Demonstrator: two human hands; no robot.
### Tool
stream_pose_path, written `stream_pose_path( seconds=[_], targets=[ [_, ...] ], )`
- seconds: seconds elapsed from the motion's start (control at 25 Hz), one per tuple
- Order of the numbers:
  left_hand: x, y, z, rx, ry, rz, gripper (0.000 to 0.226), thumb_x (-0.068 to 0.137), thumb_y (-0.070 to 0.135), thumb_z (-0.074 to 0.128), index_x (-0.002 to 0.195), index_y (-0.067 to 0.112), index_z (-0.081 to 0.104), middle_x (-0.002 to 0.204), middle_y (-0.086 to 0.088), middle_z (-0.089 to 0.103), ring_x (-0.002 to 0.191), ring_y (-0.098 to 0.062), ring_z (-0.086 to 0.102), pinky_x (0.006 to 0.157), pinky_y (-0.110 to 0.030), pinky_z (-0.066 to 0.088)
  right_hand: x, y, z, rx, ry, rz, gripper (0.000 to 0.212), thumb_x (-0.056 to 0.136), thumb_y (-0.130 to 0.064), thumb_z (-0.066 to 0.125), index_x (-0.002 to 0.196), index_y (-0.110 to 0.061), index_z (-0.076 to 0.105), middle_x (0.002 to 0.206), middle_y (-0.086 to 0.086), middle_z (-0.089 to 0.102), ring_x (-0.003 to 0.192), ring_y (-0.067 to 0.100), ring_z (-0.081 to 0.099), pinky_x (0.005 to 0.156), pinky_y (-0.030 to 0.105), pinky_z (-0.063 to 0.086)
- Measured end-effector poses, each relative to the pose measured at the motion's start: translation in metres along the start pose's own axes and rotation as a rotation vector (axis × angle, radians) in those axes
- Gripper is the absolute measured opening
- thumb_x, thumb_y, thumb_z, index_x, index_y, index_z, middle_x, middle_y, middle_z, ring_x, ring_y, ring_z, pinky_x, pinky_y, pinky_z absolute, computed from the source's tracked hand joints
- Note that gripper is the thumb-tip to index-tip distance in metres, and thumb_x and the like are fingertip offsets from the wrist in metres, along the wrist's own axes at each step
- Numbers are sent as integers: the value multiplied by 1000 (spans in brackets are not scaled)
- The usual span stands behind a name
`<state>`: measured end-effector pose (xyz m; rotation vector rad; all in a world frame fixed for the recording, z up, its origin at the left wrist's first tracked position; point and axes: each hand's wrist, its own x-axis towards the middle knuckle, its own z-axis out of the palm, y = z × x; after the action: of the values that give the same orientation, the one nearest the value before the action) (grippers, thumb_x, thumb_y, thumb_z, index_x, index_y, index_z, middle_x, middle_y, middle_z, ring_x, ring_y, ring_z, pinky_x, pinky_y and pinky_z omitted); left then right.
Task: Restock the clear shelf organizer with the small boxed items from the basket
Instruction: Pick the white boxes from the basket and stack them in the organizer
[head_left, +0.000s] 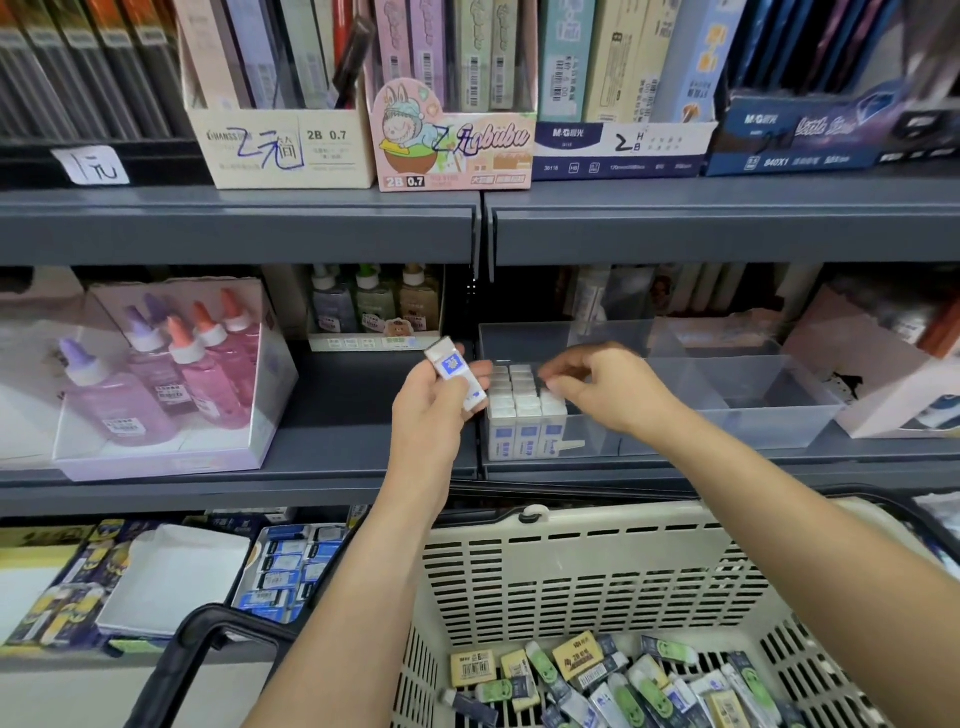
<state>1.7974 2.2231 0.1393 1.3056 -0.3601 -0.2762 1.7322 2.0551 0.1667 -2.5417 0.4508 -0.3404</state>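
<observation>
Glue bottles (156, 374) stand left of the clear organizer (727, 410) on the shelf; the basket (597, 582) of loose boxed items sits below my arms. My left grip (441, 395) is raised, clamped on small white boxes (457, 376). My right grip (602, 384) reaches over the packed rows (522, 402), fingertips pinched together, touching the boxes.

Left hand (436, 400) grips white boxes (457, 376); right hand (602, 387) touches boxes inside organizer (727, 410).
</observation>
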Motion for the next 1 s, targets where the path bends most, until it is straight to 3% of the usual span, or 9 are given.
stream_pose_path(
  seconds=[0.12, 0.2, 0.28, 0.48, 0.64, 0.76, 0.88, 0.92, 1.0],
  targets=[
    [-5, 0, 2, 159, -79, 137, 24, 90, 10, 57, 94, 33, 64, 87, 15, 71, 84, 3, 64, 76, -16, 52, -8, -23, -7, 213, 117, -49, 12, 85, -35, 60, 84, -29, 70, 81, -16, 68, 78, 3, 61, 77, 23, 47],
    [-8, -1, 4, 243, -125, 191, 31, 85, 7, 64, 102, 34, 63, 91, 14, 70, 86, 5, 64, 75, -12, 50, -15, -39, -12, 315, 96, -88, 20, 82, -45, 60, 73, -30, 69, 68, -12, 68, 72, 6, 64, 72, 28, 52],
    [-11, -2, 6, 303, -138, 212, 42, 81, 8, 69, 106, 40, 60, 99, 10, 68, 88, 1, 65, 77, -17, 52, -19, -47, -17, 292, 78, -98, 22, 80, -45, 63, 73, -26, 72, 60, -9, 65, 63, 7, 61, 63, 27, 50],
    [-15, -1, 10, 419, -139, 273, 50, 77, 12, 73, 98, 54, 56, 101, 5, 66, 84, -13, 64, 81, -36, 55, -20, -49, -28, 305, 14, -33, 8, 78, -24, 66, 73, -21, 71, 70, -3, 70, 65, 12, 64, 74, 36, 57],
    [-13, -4, 11, 450, -121, 305, 44, 77, 16, 74, 113, 38, 61, 102, 13, 59, 89, -9, 60, 83, -27, 52, -19, -44, -33, 242, 27, -75, 5, 79, -25, 67, 75, -25, 70, 66, -6, 69, 62, 7, 63, 68, 29, 54],
    [-8, -10, 9, 563, -69, 217, 56, 77, 25, 75, 128, 23, 54, 114, 14, 51, 102, -3, 51, 88, -14, 44, -9, -29, -40, 144, 160, -27, 10, 80, -22, 64, 78, -30, 69, 64, -16, 63, 67, 4, 61, 66, 19, 45],
    [-4, -18, 5, 647, -88, 69, 66, 78, 27, 74, 136, 17, 45, 130, 2, 51, 118, -12, 49, 99, -27, 43, -3, -14, -33, -69, 199, -15, 14, 84, -27, 60, 95, -27, 69, 78, -10, 65, 87, 17, 62, 79, 27, 49],
    [-4, -20, 5, 652, -106, 49, 64, 79, 25, 73, 136, 15, 45, 130, 1, 53, 117, -11, 51, 97, -24, 44, -2, -9, -28, -110, 181, -11, 15, 86, -28, 59, 98, -28, 68, 85, -6, 67, 91, 20, 61, 82, 32, 51],
    [-4, -22, 6, 666, -116, 62, 55, 82, 21, 70, 132, 16, 49, 121, 7, 59, 100, 3, 54, 78, -5, 44, 1, -3, -18, -119, 133, 5, 17, 87, -30, 57, 101, -29, 67, 94, -3, 69, 89, 20, 61, 84, 36, 51]
  ],
)
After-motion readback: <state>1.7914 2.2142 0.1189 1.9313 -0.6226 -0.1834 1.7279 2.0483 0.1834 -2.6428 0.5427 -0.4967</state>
